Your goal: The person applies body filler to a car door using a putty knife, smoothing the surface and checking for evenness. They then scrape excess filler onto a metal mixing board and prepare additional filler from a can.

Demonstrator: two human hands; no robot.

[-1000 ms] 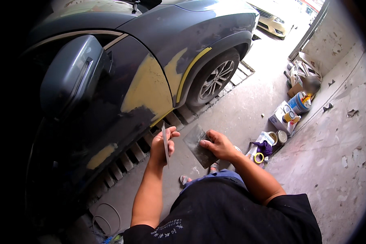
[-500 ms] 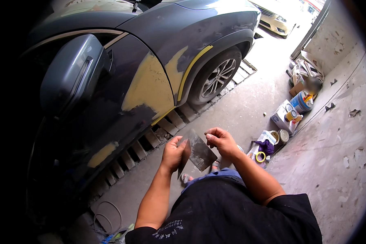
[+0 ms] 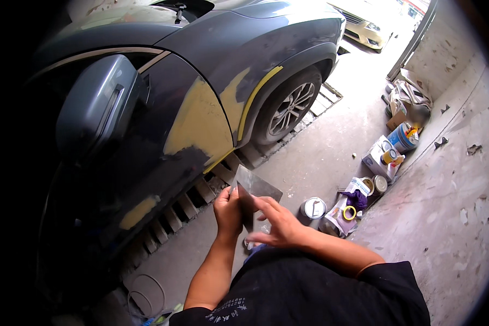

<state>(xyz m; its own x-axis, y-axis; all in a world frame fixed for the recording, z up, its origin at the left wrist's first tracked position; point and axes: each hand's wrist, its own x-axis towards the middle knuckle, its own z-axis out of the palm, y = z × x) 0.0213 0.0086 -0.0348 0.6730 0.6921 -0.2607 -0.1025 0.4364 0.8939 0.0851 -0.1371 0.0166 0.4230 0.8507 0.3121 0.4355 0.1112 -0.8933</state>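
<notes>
My left hand (image 3: 227,214) is closed on two flat metal spreaders, a pale grey, smudged plate (image 3: 258,179) and a darker blade (image 3: 244,204) tilted in front of it. My right hand (image 3: 281,225), slightly blurred, has its fingers apart at the edge of the blades, seemingly touching them. Beyond both hands is a dark grey car (image 3: 261,38) with beige filler patches (image 3: 195,122) on door and fender and yellow tape (image 3: 247,106) along the wheel arch.
A side mirror (image 3: 92,103) juts out at the left. A lidded can (image 3: 313,207), tins, boxes (image 3: 375,157) and a tape roll (image 3: 349,213) lie along the right wall (image 3: 445,212). Grating (image 3: 176,212) runs under the car; a hose (image 3: 144,296) lies lower left. A pale car (image 3: 369,32) stands outside.
My hands came together; the left took the spreaders upright in its grip, while the right let go of its plate and moved down beside them. A lidded can has come into view.
</notes>
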